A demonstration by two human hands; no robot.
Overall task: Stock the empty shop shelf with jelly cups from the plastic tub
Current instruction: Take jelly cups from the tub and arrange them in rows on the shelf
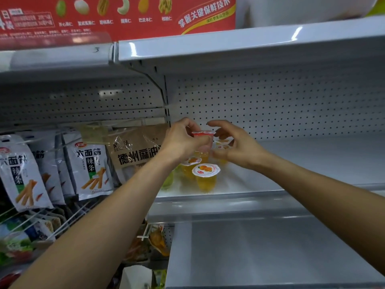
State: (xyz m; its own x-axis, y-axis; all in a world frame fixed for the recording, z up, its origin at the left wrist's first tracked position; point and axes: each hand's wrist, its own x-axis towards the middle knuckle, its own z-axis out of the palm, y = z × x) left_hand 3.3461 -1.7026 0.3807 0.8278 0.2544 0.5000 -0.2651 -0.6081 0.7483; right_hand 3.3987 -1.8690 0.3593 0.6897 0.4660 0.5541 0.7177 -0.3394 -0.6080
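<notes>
Nearest, from six o'clock: two bare forearms, stretched up and inward toward the middle of the view. At five o'clock, beneath them, lower shelf (270, 247), grey metal. At nine o'clock, hanging snack packets (89, 163) with a brown packet (135, 151) alongside, no part of the job.

Further in, at the centre, shop shelf (312, 163) under stocking: only a small cluster at its nine o'clock end, with a wide bare run out toward three o'clock. Judged an early stage, most of the stocking yet to do. Plastic tub not in view, so no telling the count remaining.

Front of the cluster: orange jelly cup (205, 174), upright, clear tapered wall, yellow-orange filling, white lid with fruit print. Just behind, at eleven o'clock of it, second orange cup (191, 163), touching or nearly so. At nine o'clock of those, greenish cup (168, 180), blurred, half hidden by the left forearm. Back cups (224, 141) behind the right hand, only lids visible.

Above the cluster: left hand (183, 140), pinching a red-lidded cup (203, 134) at the rim, upright, clear of the shelf. Right hand (235, 147) just beside, at three o'clock of it, fingers loosely curved; touching or gripping, cannot tell.

Beyond: pegboard back panel (270, 101); at twelve o'clock, red box (125, 15) on the shelf above.
</notes>
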